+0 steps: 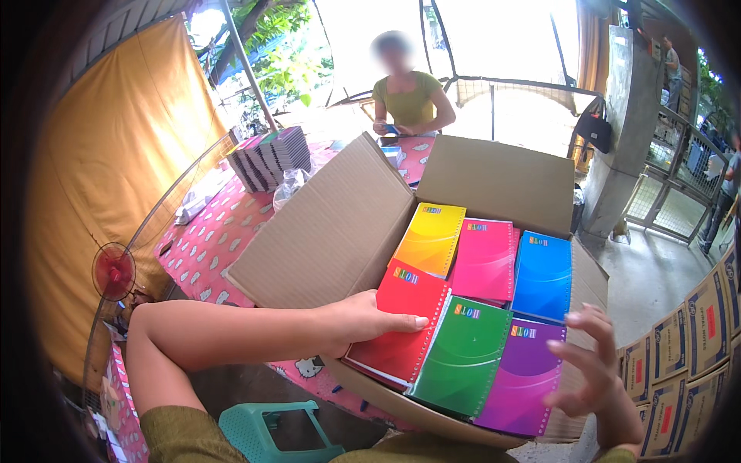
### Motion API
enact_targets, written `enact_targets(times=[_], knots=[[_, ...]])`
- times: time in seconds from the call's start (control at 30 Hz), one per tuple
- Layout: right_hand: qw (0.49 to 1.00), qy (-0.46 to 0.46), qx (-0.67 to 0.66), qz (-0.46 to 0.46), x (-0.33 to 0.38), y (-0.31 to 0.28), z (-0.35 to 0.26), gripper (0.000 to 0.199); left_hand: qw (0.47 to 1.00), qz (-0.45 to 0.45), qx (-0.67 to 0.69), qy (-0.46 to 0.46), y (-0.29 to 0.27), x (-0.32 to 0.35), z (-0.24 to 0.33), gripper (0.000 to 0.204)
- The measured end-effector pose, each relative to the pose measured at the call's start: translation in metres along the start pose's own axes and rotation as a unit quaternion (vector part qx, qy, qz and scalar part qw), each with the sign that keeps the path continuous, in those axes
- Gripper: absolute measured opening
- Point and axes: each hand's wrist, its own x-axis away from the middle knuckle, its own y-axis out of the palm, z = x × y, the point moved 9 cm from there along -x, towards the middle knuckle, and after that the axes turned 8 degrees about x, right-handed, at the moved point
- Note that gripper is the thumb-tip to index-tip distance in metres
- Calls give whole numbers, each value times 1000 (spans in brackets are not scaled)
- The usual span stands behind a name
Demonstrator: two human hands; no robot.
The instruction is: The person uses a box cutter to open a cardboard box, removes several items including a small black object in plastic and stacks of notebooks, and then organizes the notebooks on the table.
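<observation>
Nearest me, a teal plastic stool (270,436) stands below the counter's edge. My left hand (363,320) lies flat on the red notebook (401,324) at the near left of the open cardboard box (332,224), fingers stretched out, its grip released and only pressing the cover. My right hand (590,370) hovers over the purple notebook (525,374) at the near right, fingers spread, its grip released and holding nothing. Between them lies the green notebook (463,351). Behind these 3 sit a yellow notebook (431,239), a pink notebook (485,258) and a blue notebook (543,274). The box rests on a counter (208,247) with a pink patterned cover. Farther back stands a stack of notebooks (270,158), and a person in an olive top (407,100) at the far end.
</observation>
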Motion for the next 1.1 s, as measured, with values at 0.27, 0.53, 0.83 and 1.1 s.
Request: enact_targets(times=[0.27, 0.53, 0.83, 1.1], knots=[[980, 16, -9, -197, -45, 60, 11, 60, 999, 11, 38, 7, -17, -23, -10, 46], [973, 31, 17, -228, -43, 73, 9, 65, 988, 16, 45, 148, -19, 23, 31, 54], [932, 106, -341, 60, -93, 25, -7, 108, 895, -114, 100, 419, 22, 121, 106, 38], [694, 243, -677, -31, -115, 74, -29, 94, 898, -76, 121, 415, 50, 98, 77, 32]])
